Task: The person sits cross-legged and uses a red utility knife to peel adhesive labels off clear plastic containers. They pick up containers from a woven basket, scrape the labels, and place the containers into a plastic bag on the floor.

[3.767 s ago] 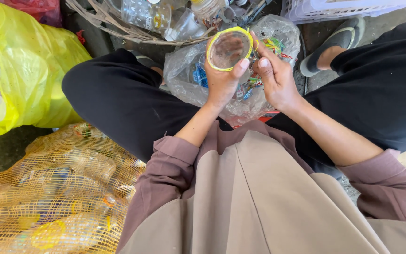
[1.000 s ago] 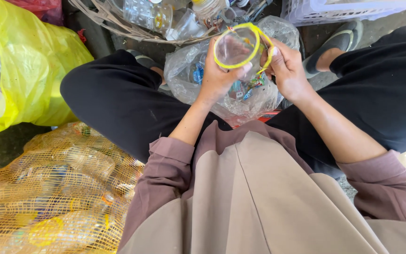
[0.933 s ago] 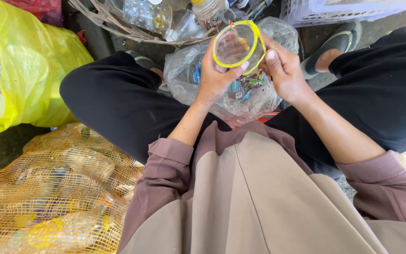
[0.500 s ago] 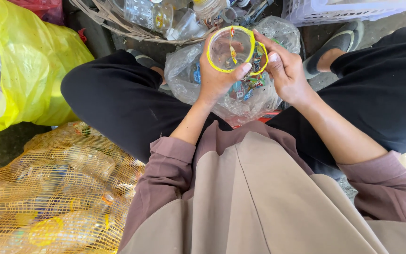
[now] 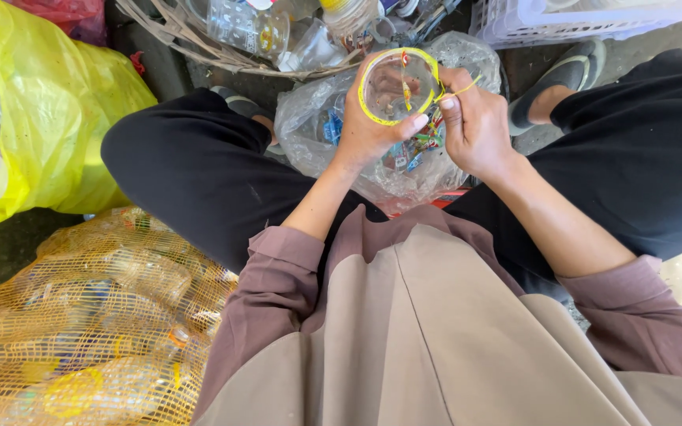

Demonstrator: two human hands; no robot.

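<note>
Two hands meet over a clear plastic cup point(image 5: 395, 85) with a yellow rim, held up between the person's knees. Compared with a moment ago, the cup has tipped so its open mouth faces the camera more squarely, and a thin yellow strip point(image 5: 461, 85) now stands out from the rim on its right side, where earlier the yellow band lay closer around the edge. That suggests the band is being peeled off the cup, and is partly free.

At the far left sits a yellow plastic bag point(image 5: 57, 118) holding pale plastic lids and tubs. Near left, an orange mesh sack point(image 5: 96, 315) is packed with squashed clear bottles. Farther up, a woven basket point(image 5: 199, 49) holds more clear bottles and cups.

The left hand point(image 5: 365, 130) is wrapped around the cup from the left, thumb pressed across its lower rim, gripping it firmly. Directly under the cup lies a clear plastic bag point(image 5: 309, 134) with small coloured scraps of labels and bands inside.

The right hand point(image 5: 475, 126) is closed in a pinch, thumb and forefinger nipping the loose yellow strip just beside the cup's right edge. Beyond it, at the far right, a white plastic crate point(image 5: 546, 22) shows only its near wall; its contents cannot be made out.
</note>
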